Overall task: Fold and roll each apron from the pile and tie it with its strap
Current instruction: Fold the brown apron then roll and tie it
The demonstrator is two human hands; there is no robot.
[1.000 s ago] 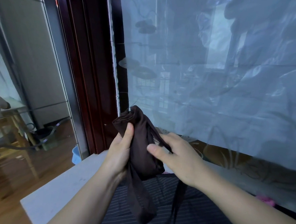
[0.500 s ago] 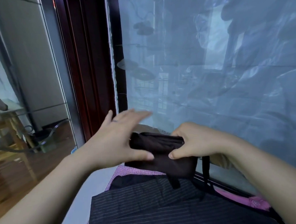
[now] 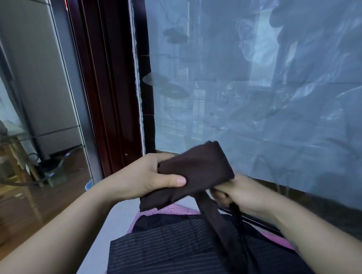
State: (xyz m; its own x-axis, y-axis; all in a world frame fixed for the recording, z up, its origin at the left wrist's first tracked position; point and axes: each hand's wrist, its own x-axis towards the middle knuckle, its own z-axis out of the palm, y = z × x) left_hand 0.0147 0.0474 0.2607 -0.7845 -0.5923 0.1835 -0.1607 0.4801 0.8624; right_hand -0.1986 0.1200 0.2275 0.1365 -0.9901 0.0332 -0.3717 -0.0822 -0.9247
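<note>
Rolled apron [image 3: 195,169], clasped in the left grip [image 3: 144,176] above the pile [image 3: 170,251]; its strap [image 3: 211,218], pinched in the right grip [image 3: 236,192] just beneath, should be drawn taut round the middle.

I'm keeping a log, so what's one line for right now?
left hand: grips brown apron roll | right hand: holds strap | striped apron: lying beneath

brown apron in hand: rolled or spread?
Rolled into a compact bundle. The left hand grips the brown apron; its strap hangs loose below, held by the right hand.
</note>
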